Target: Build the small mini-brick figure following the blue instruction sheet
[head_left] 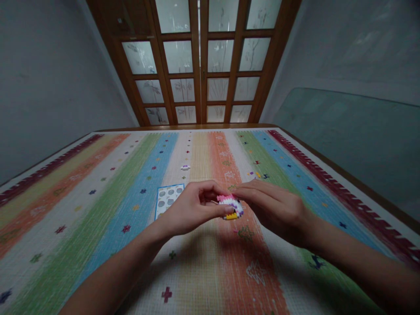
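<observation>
Between my hands, above the striped cloth, is a small figure built of tiny blocks (pixel 234 210), white with pink, yellow and purple parts. My left hand (pixel 193 205) grips it from the left, thumb in front and fingers behind. From the right, the fingers of my right hand (pixel 275 205) reach over and touch its upper right side. They lie close together, and their tips and thumb are partly hidden, so whether they pinch a piece cannot be made out. Partly behind my left hand lies a blue-edged instruction sheet (pixel 167 192) with grey pictures.
A small white and purple block piece (pixel 185 167) lies farther back on the striped tablecloth (pixel 131 210). Several tiny loose yellow and purple blocks (pixel 254 174) rest beyond my right hand. Wood-framed glass doors (pixel 200 74) stand behind the table, with walls at both sides.
</observation>
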A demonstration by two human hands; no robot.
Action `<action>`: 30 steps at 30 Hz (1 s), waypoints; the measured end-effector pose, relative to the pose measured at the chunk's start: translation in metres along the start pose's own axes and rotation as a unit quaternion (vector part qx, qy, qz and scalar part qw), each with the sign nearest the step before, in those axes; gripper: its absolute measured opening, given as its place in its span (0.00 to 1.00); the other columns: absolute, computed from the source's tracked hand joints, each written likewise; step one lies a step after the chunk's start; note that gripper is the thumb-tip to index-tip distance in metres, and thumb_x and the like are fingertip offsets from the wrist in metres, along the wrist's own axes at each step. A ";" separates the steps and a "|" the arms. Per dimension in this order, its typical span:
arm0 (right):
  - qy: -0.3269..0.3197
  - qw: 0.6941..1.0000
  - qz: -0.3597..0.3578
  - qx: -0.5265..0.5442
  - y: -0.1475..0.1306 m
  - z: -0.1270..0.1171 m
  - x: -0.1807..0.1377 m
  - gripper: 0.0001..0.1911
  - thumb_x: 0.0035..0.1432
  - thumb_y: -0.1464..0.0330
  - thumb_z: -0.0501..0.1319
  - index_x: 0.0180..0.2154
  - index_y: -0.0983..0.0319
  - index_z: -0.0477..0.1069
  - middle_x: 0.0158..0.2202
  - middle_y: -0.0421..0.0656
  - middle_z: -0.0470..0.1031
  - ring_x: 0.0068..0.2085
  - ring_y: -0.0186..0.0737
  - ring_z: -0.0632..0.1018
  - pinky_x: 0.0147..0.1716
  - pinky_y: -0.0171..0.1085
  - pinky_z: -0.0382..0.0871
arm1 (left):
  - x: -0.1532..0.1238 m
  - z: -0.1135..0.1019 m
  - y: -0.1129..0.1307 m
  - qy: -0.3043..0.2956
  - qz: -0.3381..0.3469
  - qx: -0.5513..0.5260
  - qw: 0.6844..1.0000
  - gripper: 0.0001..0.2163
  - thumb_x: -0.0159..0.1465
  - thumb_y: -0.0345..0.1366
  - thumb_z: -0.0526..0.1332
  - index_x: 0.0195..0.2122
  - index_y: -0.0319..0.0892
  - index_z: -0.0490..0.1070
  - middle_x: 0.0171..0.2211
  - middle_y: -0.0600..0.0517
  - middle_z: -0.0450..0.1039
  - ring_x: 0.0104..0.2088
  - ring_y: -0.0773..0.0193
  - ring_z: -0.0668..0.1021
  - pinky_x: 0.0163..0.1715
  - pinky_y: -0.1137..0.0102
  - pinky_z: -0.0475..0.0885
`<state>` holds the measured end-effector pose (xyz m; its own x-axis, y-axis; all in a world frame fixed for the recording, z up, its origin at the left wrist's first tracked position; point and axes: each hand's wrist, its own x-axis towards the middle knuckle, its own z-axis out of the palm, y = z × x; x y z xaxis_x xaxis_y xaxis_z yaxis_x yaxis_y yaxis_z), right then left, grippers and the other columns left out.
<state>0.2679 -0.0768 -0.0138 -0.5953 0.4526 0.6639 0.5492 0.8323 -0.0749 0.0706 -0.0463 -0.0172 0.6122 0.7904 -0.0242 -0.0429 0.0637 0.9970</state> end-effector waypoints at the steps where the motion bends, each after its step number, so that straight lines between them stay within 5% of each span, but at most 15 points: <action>1: 0.000 1.000 0.010 0.014 0.001 0.000 0.000 0.13 0.62 0.77 0.50 0.43 0.61 0.69 0.35 0.46 0.77 0.37 0.38 0.78 0.35 0.36 0.75 | 0.000 0.000 0.000 -0.001 0.001 0.000 1.000 0.07 0.50 0.30 0.69 0.29 0.37 0.73 0.26 0.53 0.76 0.28 0.68 0.77 0.34 0.70 0.74; 13: -0.028 0.993 0.036 0.111 0.005 -0.006 0.008 0.09 0.63 0.75 0.53 0.41 0.61 0.70 0.35 0.45 0.77 0.36 0.35 0.78 0.33 0.34 0.74 | -0.003 -0.002 0.003 -0.010 -0.007 0.023 1.000 0.08 0.50 0.30 0.69 0.30 0.37 0.72 0.29 0.52 0.76 0.29 0.67 0.78 0.34 0.70 0.74; 30: -0.013 0.997 0.034 0.068 -0.001 -0.005 0.004 0.10 0.60 0.79 0.54 0.40 0.64 0.70 0.34 0.46 0.77 0.35 0.35 0.77 0.33 0.33 0.74 | -0.004 -0.003 0.003 -0.017 -0.012 0.009 1.000 0.08 0.51 0.30 0.69 0.31 0.37 0.73 0.30 0.52 0.76 0.31 0.69 0.78 0.35 0.73 0.73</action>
<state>0.2677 -0.0775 -0.0077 -0.5748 0.5164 0.6348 0.5051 0.8342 -0.2213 0.0657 -0.0475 -0.0148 0.6386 0.7682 -0.0459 -0.0134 0.0708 0.9974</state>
